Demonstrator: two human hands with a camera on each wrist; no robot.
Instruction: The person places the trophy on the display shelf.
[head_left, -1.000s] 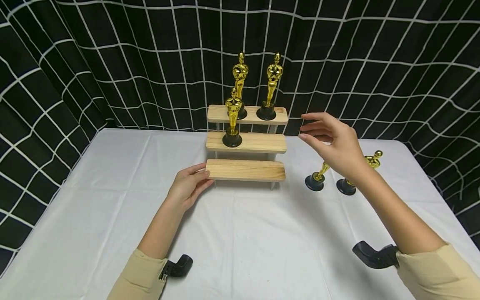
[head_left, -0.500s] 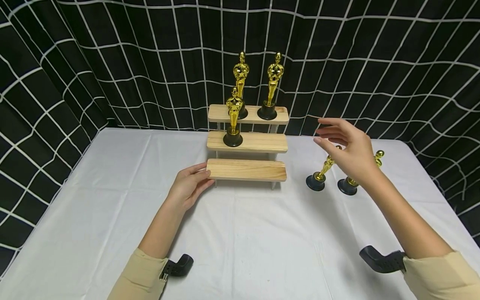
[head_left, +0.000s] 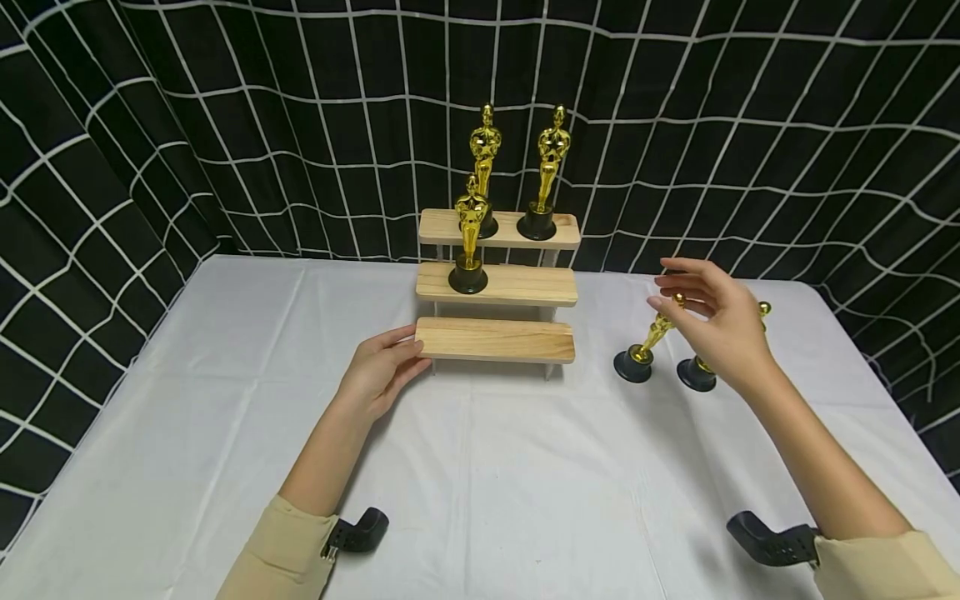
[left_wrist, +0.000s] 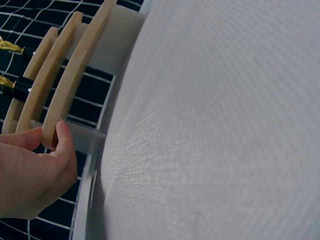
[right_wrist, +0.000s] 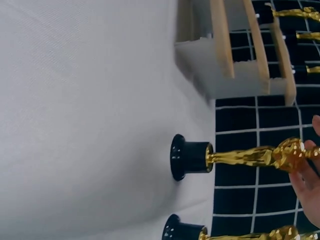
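Head view: right of the rack (head_left: 528, 285), an upright trophy (head_left: 657, 331) has its head beside the right hand (head_left: 716, 321), fingers parted; the left hand (head_left: 378, 367), farther off, pinches the bottom shelf (head_left: 498, 340).

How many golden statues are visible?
5: two statues on the top shelf, one on the middle shelf, two on the table, partly hidden by the right hand.

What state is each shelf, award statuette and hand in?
Top shelf: bearing two upright statuettes
Middle shelf: bearing one upright statuette
Bottom shelf: held at left end
Left hand: pinching that end
Left table statuette: upright
Right table statuette: upright
Right hand: loosely curved beside left table statuette, contact unclear
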